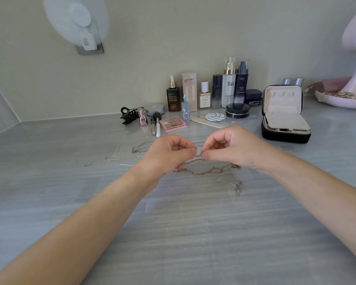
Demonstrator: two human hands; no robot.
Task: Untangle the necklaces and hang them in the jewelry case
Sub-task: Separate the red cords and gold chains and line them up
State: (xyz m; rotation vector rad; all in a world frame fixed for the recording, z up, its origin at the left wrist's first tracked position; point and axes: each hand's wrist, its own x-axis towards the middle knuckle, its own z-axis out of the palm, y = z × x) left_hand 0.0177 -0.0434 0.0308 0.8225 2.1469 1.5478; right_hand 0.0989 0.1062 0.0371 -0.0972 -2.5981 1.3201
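Both hands working just above the countertop [70,202], mid-frame. Left hand [171,153] pinching the red cord necklace [194,160] between thumb and forefinger, other fingers curled in. Right hand [230,149] pinching the same cord just beside it, the two pinches nearly touching. Cord looping down between them.

Gold chain [206,172] lying on the counter just under the hands; not possible to tell whether tangled with the cord. Silver chain [233,183] trailing off to the near right, more silver chains [115,162] sprawling left. Jewelry case [284,114] standing open at far right, well apart, nothing visibly hanging in the lid.

Handling, as a judgement: all very light and limp, no stiffness. Fine links probably kinking or snapping under a hard pull. Best pinching close to the knot or at a clasp and teasing loops open, not yanking.

Legible: "L'ORÉAL" and "REVITALIFT" showing on the dark bottle [242,83]; a big "H" on the white pump bottle [229,85]. Remaining labels too small.
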